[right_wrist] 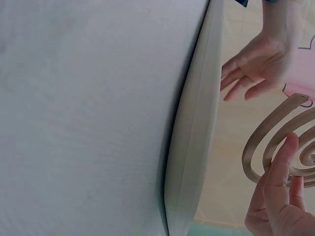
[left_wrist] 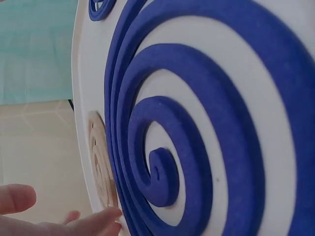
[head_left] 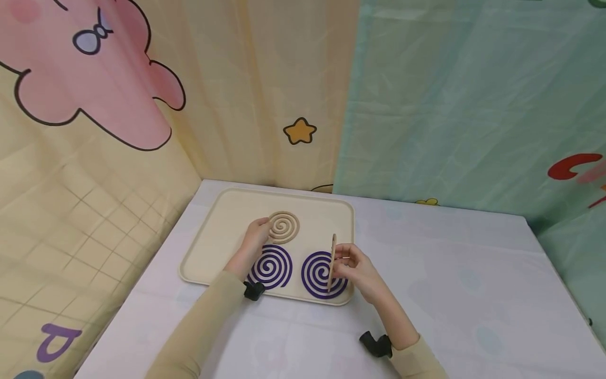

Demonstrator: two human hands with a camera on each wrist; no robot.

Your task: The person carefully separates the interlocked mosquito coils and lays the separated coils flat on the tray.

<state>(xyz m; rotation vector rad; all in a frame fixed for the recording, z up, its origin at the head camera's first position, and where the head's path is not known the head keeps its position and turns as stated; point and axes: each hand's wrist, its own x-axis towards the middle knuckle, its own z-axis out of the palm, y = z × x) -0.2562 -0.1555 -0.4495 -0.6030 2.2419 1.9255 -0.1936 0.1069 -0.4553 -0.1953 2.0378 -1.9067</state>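
Note:
A beige mosquito coil (head_left: 281, 227) lies on the cream tray (head_left: 215, 237), with my left hand (head_left: 254, 241) at its left edge. In the left wrist view the fingertips (left_wrist: 110, 216) reach right to this coil, while the thumb (left_wrist: 17, 198) stays apart. My right hand (head_left: 354, 267) pinches a second beige mosquito coil (right_wrist: 275, 125) between thumb and fingers. That coil stands on edge above a purple-blue mosquito coil (head_left: 312, 271) at the tray's front right. Another purple-blue mosquito coil (head_left: 269, 267) lies at the front middle, partly behind my left wrist.
The tray has a low raised rim (head_left: 284, 192) and rests on a white-covered table (head_left: 450, 284). Cloth curtains (head_left: 426, 105) with cartoon prints hang behind and at the left. Black wrist devices (head_left: 376, 345) sit at both sleeves.

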